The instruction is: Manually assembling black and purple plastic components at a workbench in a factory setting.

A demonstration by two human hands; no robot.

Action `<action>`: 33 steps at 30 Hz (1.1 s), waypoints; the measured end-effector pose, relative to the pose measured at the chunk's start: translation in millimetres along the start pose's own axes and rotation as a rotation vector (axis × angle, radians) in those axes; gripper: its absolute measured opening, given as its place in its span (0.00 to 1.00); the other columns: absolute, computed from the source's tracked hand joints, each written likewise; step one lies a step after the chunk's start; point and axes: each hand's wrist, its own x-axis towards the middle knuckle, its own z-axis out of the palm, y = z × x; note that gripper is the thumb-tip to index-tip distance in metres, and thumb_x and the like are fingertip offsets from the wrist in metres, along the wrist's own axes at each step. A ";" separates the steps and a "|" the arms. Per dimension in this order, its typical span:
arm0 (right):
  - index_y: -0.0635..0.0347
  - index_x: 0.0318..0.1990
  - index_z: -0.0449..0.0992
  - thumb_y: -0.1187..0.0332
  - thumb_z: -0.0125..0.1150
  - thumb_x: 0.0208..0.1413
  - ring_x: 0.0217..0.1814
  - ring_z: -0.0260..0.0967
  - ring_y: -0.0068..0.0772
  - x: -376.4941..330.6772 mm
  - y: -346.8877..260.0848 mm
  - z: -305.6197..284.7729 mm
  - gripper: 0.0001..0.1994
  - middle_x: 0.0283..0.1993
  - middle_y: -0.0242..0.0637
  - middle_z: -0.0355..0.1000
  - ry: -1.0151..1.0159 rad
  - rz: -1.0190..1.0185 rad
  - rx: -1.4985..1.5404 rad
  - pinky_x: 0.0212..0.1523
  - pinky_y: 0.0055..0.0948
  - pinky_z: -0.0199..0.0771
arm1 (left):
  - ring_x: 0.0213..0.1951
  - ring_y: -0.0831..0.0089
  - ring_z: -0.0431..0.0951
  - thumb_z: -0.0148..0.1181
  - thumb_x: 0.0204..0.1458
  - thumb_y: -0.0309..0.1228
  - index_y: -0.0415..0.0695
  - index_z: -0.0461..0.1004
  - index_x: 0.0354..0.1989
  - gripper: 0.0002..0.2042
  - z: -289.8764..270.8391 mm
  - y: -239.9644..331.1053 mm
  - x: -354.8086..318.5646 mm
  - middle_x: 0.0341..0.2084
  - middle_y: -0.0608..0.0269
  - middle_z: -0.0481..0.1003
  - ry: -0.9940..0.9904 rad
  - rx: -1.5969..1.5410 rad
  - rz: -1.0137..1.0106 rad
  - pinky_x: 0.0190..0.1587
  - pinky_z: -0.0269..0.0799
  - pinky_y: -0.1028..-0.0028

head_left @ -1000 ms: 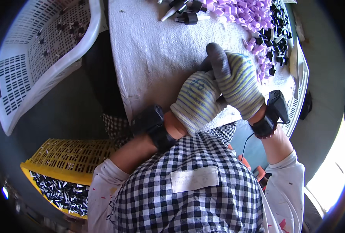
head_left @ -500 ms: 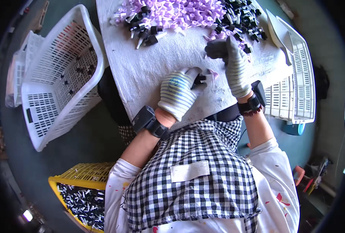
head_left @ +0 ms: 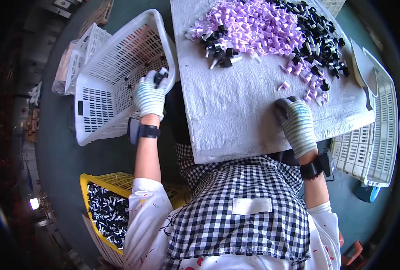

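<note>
Holding a black part (head_left: 158,79) in its fingers, the gloved left hand (head_left: 150,95) is at the white basket (head_left: 165,40), near its rim; over the table (head_left: 236,117), the right hand (head_left: 297,123) is curled, contents I cannot tell.

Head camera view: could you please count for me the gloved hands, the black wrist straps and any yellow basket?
Gloved hands: 2 (left hand, right hand)
Black wrist straps: 2 (left strap, right strap)
Yellow basket: 1
Total: 5
</note>
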 end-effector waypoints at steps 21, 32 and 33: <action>0.56 0.45 0.83 0.71 0.70 0.57 0.40 0.80 0.52 -26.0 5.3 -23.7 0.09 0.38 0.48 0.79 -0.163 0.176 -0.026 0.43 0.46 0.79 | 0.38 0.60 0.85 0.55 0.62 0.29 0.43 0.81 0.55 0.15 73.1 217.1 14.4 0.42 0.53 0.82 -0.173 0.155 0.351 0.32 0.79 0.55; 0.61 0.52 0.84 0.79 0.66 0.62 0.42 0.77 0.23 -25.2 8.1 -35.4 0.12 0.40 0.35 0.82 -0.106 0.325 0.483 0.45 0.27 0.79 | 0.31 0.60 0.83 0.76 0.50 0.32 0.47 0.76 0.46 0.16 11.2 209.8 -54.6 0.29 0.57 0.81 -0.108 -1.049 0.196 0.37 0.79 0.62; 0.62 0.53 0.84 0.79 0.66 0.62 0.40 0.77 0.21 -20.0 0.5 -36.8 0.12 0.39 0.32 0.81 -0.096 0.327 0.501 0.43 0.25 0.79 | 0.32 0.59 0.83 0.75 0.51 0.31 0.46 0.76 0.44 0.16 13.4 212.4 -64.0 0.29 0.57 0.80 -0.183 -1.060 0.175 0.37 0.79 0.62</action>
